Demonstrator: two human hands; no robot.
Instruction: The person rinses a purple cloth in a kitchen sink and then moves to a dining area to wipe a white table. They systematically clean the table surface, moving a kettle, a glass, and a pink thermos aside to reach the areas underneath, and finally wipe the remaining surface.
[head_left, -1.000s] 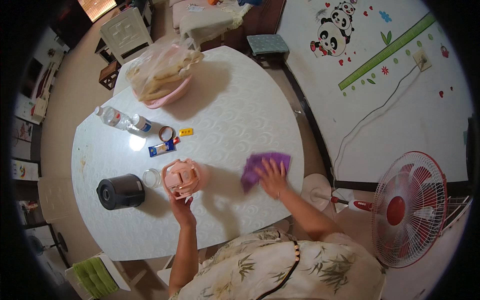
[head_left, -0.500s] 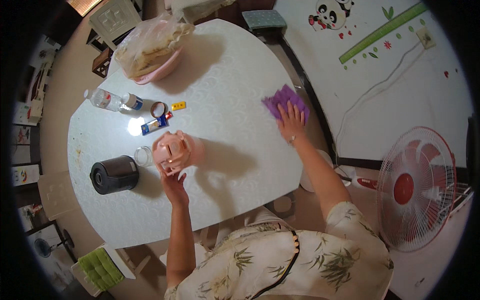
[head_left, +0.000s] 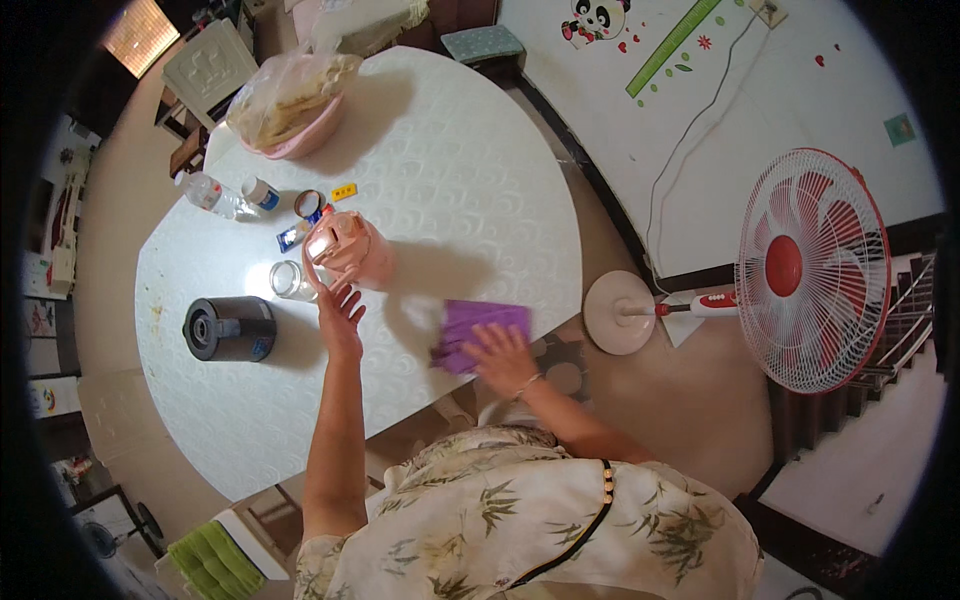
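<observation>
A pink lidded jug (head_left: 368,262) stands left of the table's middle. My left hand (head_left: 342,322) is at its near side, fingers round the handle, partly hidden. On the near right part of the table, a purple cloth (head_left: 462,325) lies spread out. My right hand (head_left: 505,358) presses on it from above, flat, fingers stretched and apart, slightly blurred. Just left of the jug is a clear glass jar (head_left: 287,281). A dark pitcher (head_left: 230,328) lies or stands further left. Beyond the jug, a blue packet (head_left: 292,236) is partly covered by it.
On the white table (head_left: 480,180) are a roll of tape (head_left: 308,204), a small yellow box (head_left: 344,191), a white bottle (head_left: 261,193), a clear plastic bottle (head_left: 207,194) and a pink basin (head_left: 310,138) with a filled plastic bag (head_left: 285,100). A fan (head_left: 785,268) stands at the right.
My right hand has drawn the purple cloth from the table's far right edge toward me and leftward. The jug, with my left hand at it, sits slightly farther away, now overlapping the blue packet.
</observation>
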